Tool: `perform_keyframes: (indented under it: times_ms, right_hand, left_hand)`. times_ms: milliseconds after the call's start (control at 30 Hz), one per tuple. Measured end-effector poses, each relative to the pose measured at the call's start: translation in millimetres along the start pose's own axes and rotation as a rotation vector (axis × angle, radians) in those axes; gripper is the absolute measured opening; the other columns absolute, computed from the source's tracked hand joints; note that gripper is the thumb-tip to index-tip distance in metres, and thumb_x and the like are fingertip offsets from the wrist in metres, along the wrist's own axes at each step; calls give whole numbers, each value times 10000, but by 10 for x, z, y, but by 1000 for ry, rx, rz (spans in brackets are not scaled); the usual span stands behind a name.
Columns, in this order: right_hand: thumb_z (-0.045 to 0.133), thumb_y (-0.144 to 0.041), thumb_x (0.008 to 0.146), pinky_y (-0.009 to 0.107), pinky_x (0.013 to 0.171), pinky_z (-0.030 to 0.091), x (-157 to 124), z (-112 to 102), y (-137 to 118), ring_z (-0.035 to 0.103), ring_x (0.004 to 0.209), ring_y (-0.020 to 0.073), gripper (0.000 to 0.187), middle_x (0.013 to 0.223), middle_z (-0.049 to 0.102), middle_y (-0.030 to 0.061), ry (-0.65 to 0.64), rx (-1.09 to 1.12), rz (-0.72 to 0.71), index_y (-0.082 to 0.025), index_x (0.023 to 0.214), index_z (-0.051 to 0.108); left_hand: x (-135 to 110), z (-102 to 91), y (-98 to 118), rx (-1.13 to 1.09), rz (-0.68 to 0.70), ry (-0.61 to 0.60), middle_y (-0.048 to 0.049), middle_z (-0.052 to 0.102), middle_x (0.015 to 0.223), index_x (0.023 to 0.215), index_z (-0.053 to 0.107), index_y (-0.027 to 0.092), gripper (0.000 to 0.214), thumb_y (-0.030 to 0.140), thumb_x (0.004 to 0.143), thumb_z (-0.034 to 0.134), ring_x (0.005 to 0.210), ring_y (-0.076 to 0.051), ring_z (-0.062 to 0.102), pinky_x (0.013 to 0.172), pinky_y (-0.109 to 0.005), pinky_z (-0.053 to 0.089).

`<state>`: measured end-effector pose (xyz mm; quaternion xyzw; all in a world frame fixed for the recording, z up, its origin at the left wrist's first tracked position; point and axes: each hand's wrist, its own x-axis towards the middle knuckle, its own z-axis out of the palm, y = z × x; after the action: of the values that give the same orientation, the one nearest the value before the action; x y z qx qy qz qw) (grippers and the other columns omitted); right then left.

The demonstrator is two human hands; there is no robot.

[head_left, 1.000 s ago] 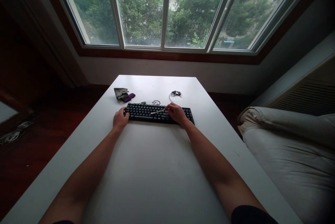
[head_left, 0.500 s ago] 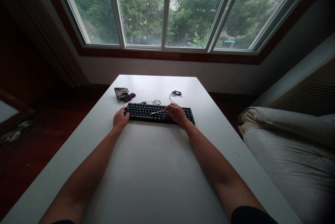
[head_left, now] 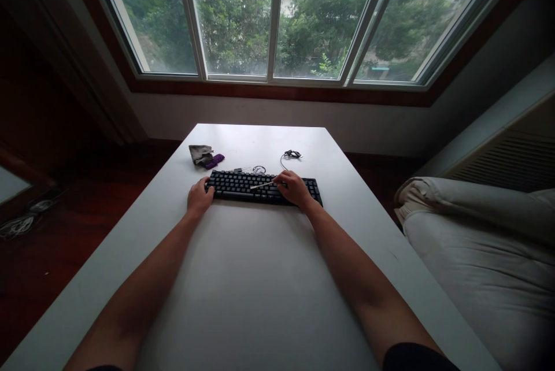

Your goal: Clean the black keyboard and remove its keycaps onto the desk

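A black keyboard [head_left: 243, 193] lies across the white table. My left hand [head_left: 200, 195] grips its left end, thumb on the near side and fingers round the edge. Over the keyboard's right half, my right hand [head_left: 292, 187] pinches a thin, pale stick [head_left: 262, 185], perhaps a cotton swab. The stick slants to the left, with its tip down at the keys near the middle. My right hand covers some of the keys.
Beyond the keyboard's left end lie a grey cloth [head_left: 200, 154] and a purple item [head_left: 214, 161]. A coiled black cable [head_left: 292, 155] sits behind the right half. The white table [head_left: 260, 278] has a sofa [head_left: 477, 255] to its right.
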<state>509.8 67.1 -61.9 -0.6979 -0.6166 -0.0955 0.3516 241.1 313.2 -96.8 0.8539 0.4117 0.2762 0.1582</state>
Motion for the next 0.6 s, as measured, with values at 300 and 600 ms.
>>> perform_keyframes:
  times_ms: [300,600]
  right_hand:
    - [501,-311,999,265,783,430,-11,168,-222,627,890,173,201,1008,668,46,-32,-41,48,-273,1079,681]
    - [568,-203,939,323,818,456,16,142,6,589,903,204,191,941,666,49,34,104,67,-265,1024,727]
  left_hand:
    - [-2,-9,26,-7,-8,-7,-80,671,1219,1296,570,225,416,322,895,516,1124,-279,594,975,-385,460]
    - [2,-9,10,-11,-14,-13,-74,665,1237,1295,569,231,419,325,890,515,1135,-279,587,990,-386,452]
